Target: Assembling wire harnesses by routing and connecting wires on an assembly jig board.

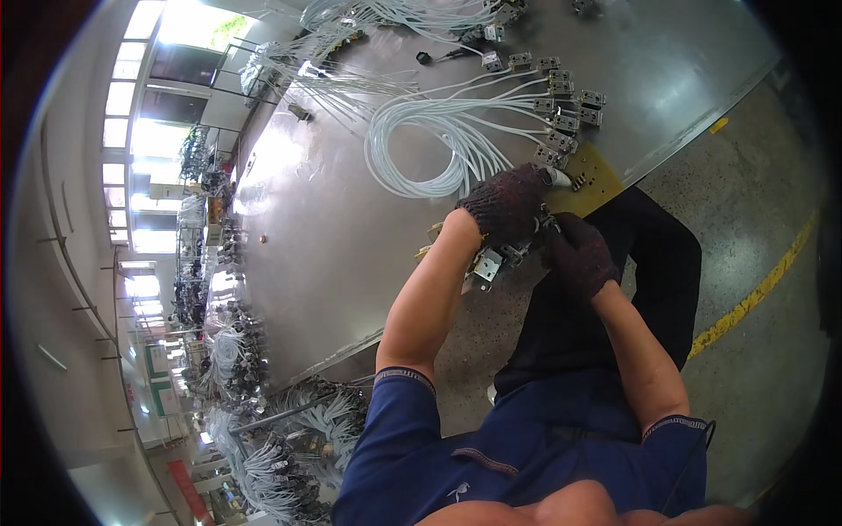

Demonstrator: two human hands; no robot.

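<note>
Both hands gloved in dark knit, working at the near edge of the metal bench (351,228). Left hand (507,203) is curled down over a white cable end (559,177) and a small metal connector block (488,264) that sits just below the palm at the bench edge; fingers closed around the part, though exactly what they pinch is hidden by the glove. Right hand (579,254) is just beside it, fingers narrow and bent in toward the same block, touching or nearly touching; can't tell if it grips a tool. A yellow-brown fixture plate (596,180) lies right behind the hands. Block's long axis looks to run diagonally, lower-left to upper-right in view, cable end pointing up-right toward the plate; partly covered, so rough call. To do this well, my judgement: keep left hand steady as the clamp, let right hand do the fine work, keep the cable in line with the block so it doesn't kink. A coiled white cable bundle (421,140) lies further up the bench, with a row of about 10 grey connector blocks (566,110) fanned out at its ends. More cable bundles (289,438) hang below the bench at lower left. Floor with yellow line (754,298) on the right.
</note>
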